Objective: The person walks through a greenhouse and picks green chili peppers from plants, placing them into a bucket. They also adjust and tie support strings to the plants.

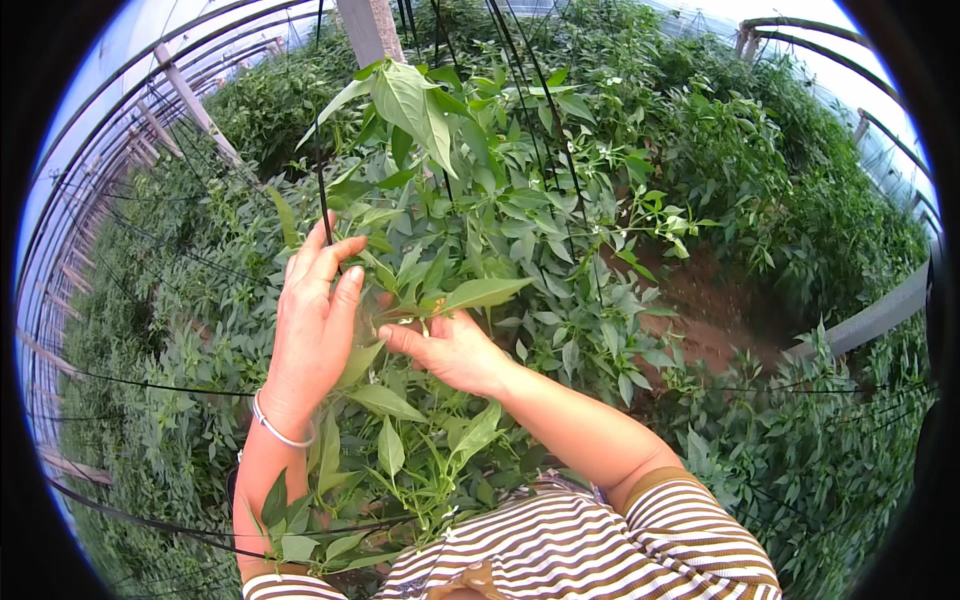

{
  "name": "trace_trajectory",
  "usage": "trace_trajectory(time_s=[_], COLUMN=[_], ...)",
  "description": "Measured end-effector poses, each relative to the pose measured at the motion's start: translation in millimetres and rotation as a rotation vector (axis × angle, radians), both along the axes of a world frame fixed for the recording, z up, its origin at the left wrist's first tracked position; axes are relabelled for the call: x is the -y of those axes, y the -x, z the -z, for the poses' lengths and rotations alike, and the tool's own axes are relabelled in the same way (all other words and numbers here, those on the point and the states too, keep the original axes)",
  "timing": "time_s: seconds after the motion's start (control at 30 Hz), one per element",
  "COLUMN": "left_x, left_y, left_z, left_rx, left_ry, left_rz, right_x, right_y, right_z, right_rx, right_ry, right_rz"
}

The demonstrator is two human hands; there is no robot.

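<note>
Leafy green pepper plants (465,187) with small white flowers stand close before me. My left hand (319,300) is raised at the left of the nearest plant, palm toward the stems, its thumb and index finger apart at a black string (323,180) that runs upward. A silvery bracelet (279,429) is on that wrist. To its right, my right hand (442,341) reaches among the leaves, thumb pointing left, beneath a broad leaf (487,293). Leaves hide some of its fingers, so whether it grips a stem is unclear.
Black strings hang through the foliage, and dark lines cross at the lower left. A pale post (367,34) rises at the top. Bare brown soil (705,307) lies right of the near plants. A grey bar (870,319) slants at the right; greenhouse hoops arch on both sides.
</note>
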State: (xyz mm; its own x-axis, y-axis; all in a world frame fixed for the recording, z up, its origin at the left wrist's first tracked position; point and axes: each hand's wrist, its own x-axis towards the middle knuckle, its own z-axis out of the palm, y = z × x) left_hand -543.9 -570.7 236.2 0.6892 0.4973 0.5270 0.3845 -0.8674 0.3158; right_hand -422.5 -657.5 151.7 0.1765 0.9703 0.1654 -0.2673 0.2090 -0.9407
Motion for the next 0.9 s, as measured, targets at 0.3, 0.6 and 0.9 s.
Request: trace_trajectory(time_s=[0.3,0.6,0.9], left_x=[11.8,81.9,156.5], left_y=[131.3,203.4,97.0], left_z=[9.9,16.7,-37.9], left_rx=[0.411,0.852,1.126], left_ry=[0.803,0.678,-0.564], left_rz=[0.012,-0.432,-0.733], right_x=[69.6,31.5,-11.9], right_y=[-148.1,-345.0,-298.5], right_z=[62.1,200.1,121.1], right_rx=[-0.342,-0.878,-0.267], right_ry=[-0.085,0.225,0.028], right_rz=[0.844,0.832,0.818])
